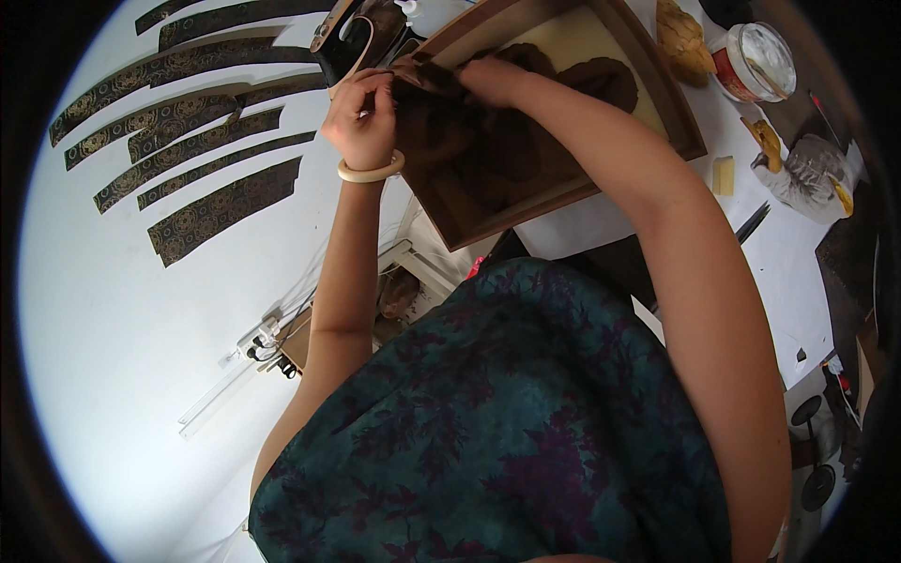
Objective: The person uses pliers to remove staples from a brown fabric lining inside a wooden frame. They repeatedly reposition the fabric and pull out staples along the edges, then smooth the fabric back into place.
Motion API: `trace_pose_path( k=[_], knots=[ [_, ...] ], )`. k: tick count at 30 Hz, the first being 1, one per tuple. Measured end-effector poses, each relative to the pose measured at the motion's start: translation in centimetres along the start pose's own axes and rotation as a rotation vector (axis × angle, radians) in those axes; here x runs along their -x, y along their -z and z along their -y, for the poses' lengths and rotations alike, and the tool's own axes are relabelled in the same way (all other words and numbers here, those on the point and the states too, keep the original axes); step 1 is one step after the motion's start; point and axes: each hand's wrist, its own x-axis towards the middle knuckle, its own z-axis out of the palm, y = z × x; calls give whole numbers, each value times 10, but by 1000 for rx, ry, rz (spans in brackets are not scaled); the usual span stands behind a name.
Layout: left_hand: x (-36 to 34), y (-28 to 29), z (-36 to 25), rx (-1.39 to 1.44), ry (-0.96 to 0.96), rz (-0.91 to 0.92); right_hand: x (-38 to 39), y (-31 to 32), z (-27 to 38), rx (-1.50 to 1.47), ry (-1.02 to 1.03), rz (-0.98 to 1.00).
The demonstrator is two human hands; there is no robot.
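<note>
A brown wooden tray [678,98] with raised sides lies tilted in front of me, its bottom pale yellow where it shows. Several dark brown, flat, irregular pieces [601,80] rest inside. My left hand [360,114], a cream bangle [372,172] round its wrist, is at the tray's left side with fingers curled in a pinch beside dark brown material [424,105]. Over the tray, my right hand [493,83] reaches in from the right, its fingers bent toward the same dark material. Shadow hides both sets of fingertips and what lies between them.
Dark patterned strips [225,211] hang on the white wall at left. Right of the tray are a white-topped tub [755,61], a crumpled tan piece [683,42], a small yellow block [723,175] and a stained work glove [809,178]. Wires run to a wall socket [258,340] at lower left.
</note>
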Motion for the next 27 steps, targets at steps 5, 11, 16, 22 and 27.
trace_pose_path(
  k=[5,11,16,22,27],
  knots=[
    [-1,6,16,47,32,-18,-2,-12,-9,-44,22,-80],
    [5,19,25,42,125,-80,-1,0,-5,-45,31,-53],
    [3,18,20,69,144,-88,-8,-10,-4,-24,11,-27],
    [3,20,26,53,140,-98,-16,-6,7,-34,14,58],
    [4,21,27,79,147,-116,-15,0,11,-47,-6,107]
  ],
)
